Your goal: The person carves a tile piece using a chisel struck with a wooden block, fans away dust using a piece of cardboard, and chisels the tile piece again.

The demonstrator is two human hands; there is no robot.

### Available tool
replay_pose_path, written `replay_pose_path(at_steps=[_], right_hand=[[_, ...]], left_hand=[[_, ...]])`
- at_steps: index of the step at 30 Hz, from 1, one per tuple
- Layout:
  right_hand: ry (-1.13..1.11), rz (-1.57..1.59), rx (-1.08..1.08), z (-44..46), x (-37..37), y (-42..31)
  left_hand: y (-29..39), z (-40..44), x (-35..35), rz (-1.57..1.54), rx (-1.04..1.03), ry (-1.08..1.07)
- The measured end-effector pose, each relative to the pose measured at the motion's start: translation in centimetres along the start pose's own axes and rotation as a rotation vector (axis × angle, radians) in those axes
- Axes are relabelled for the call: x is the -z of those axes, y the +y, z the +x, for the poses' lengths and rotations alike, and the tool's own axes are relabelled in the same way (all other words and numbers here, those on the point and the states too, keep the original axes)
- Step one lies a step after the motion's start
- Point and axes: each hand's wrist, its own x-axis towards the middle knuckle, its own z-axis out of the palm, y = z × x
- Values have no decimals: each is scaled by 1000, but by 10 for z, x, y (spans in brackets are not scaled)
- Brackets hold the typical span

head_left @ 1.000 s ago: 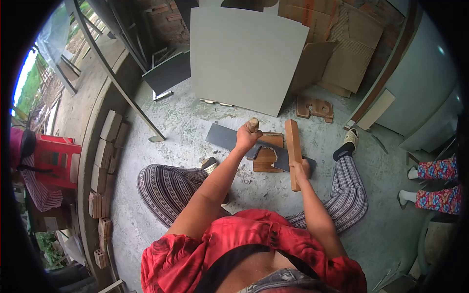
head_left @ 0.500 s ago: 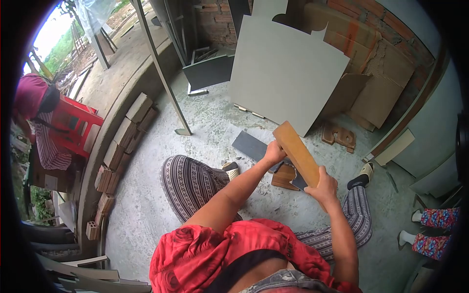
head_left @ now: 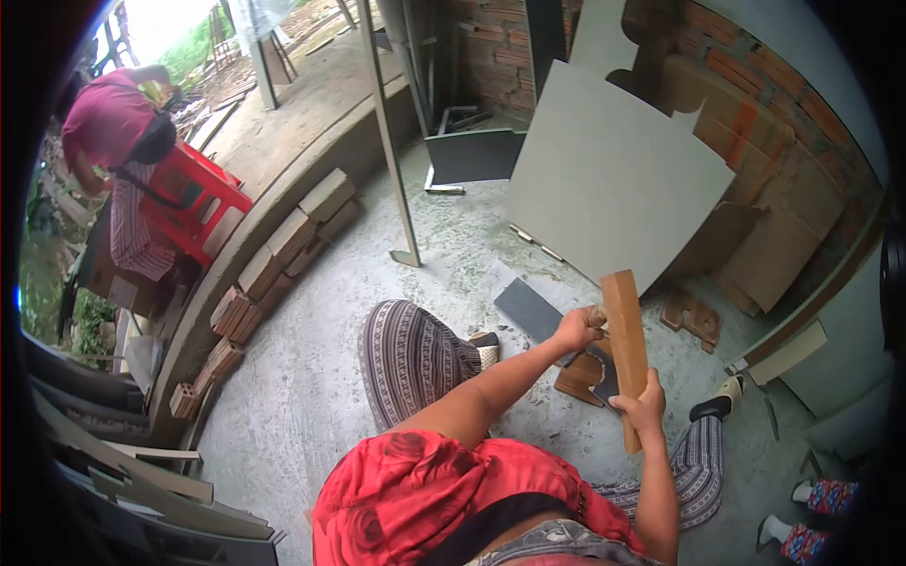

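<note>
My left hand (head_left: 574, 332) is closed around a short round wooden handle (head_left: 595, 317), close beside the wooden block. My right hand (head_left: 644, 406) grips the lower part of that long wooden block (head_left: 624, 325), which is tilted upright. Beneath them on the floor lie a dark grey board (head_left: 528, 307) and a brown striped wooden piece (head_left: 578, 379) with a jagged edge. The block and my hands cover part of both.
A large pale panel (head_left: 613, 179) leans beyond my hands, near cardboard (head_left: 788, 226) and a cut wooden piece (head_left: 692, 319). A metal post (head_left: 388, 141) and stacked bricks (head_left: 288, 241) are left. A person (head_left: 113, 127) bends by a red stool (head_left: 193, 198); another person's feet (head_left: 776, 530) show right.
The view has turned left, showing more of the person by the stool. My left hand, with the handle, has moved over beside the block, which my right hand still holds.
</note>
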Motion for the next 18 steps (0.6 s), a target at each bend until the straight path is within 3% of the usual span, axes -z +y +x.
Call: replay_pose_path(at_steps=[1,3,5,6,9,10,13,15,18], right_hand=[[-15,197,-47,0,-2,-2],[34,228,-107,1,-14,2],[96,250,-188,1,-28,25],[93,97,-265,3,-40,48],[29,-164,-435,3,-60,88],[-29,-273,-528,1,-63,97],[-107,-343,-529,-3,-68,121],[-154,-378,-518,-1,-71,126],[-266,-469,-538,2,-68,119]], left_hand=[[5,-2,5,-59,-10,51],[8,-2,16,20,30,82],[-3,4,19,-141,209,159],[-10,6,21,-349,313,204],[-11,-1,28,-473,440,335],[-18,-3,27,-441,463,339],[-49,-12,19,-383,549,244],[-41,-26,15,-361,767,187],[-79,-32,-7,-327,765,152]])
